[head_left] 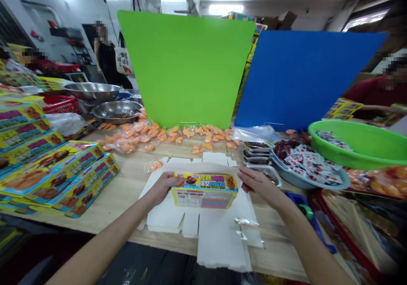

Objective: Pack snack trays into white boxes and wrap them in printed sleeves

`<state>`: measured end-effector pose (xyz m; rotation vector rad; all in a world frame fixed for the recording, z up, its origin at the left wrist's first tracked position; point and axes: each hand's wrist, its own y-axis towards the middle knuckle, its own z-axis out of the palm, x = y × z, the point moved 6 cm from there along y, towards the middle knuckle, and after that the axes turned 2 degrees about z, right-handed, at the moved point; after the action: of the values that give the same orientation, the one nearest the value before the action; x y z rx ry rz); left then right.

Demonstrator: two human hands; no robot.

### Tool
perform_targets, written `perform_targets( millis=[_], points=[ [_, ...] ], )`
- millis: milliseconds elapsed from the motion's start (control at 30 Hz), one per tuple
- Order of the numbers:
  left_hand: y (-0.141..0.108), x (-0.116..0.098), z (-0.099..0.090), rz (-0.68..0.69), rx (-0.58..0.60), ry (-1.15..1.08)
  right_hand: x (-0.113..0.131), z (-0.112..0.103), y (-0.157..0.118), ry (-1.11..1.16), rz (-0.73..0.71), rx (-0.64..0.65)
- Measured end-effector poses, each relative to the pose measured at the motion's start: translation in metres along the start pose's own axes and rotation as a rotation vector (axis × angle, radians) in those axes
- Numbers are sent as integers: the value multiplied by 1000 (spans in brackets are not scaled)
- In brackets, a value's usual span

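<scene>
My left hand (163, 187) and my right hand (259, 184) grip opposite sides of a yellow printed carton (205, 192), raised slightly above the wooden table (108, 196). It is joined to a white unfolded cardboard blank (203, 221) with slotted flaps, which spreads beneath it and curves up behind it. A crinkled clear plastic strip (246, 222) lies on the blank near my right forearm. A single orange sachet (155, 165) rests just beyond my left hand.
Stacked yellow cartons (54, 179) fill the table's left side, and orange sachets (149, 133) lie along its far side. Foil trays (257, 153), a grey tray of packets (305, 166), a green basin (356, 145) and a blue tape dispenser (302, 211) stand to the right.
</scene>
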<state>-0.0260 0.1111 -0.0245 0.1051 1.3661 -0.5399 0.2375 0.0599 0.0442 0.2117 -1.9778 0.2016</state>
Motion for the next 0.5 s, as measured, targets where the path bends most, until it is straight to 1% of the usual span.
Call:
perform_targets(
  millis=[100, 200, 267, 333, 400, 433, 467, 500],
  points=[
    [0, 0, 1, 12, 2, -8, -2, 6, -6, -6, -10, -31],
    [-1, 4, 4, 39, -8, -7, -10, 15, -13, -97, -63, -134],
    [-4, 2, 2, 131, -64, 25, -17, 22, -18, -198, -143, -196],
    [-11, -10, -8, 323, -180, 95, -23, 27, -21, -301, -231, -249],
    [-23, -33, -20, 546, -294, 285, -28, 29, -21, -385, -291, -308],
    [-29, -46, -23, 624, -313, 447, -30, 28, -20, -417, -314, -331],
    [-33, -60, -23, 668, -302, 647, -30, 28, -19, -441, -340, -347],
    [-36, -72, -20, 677, -268, 865, -29, 28, -18, -460, -368, -358]
  ],
)
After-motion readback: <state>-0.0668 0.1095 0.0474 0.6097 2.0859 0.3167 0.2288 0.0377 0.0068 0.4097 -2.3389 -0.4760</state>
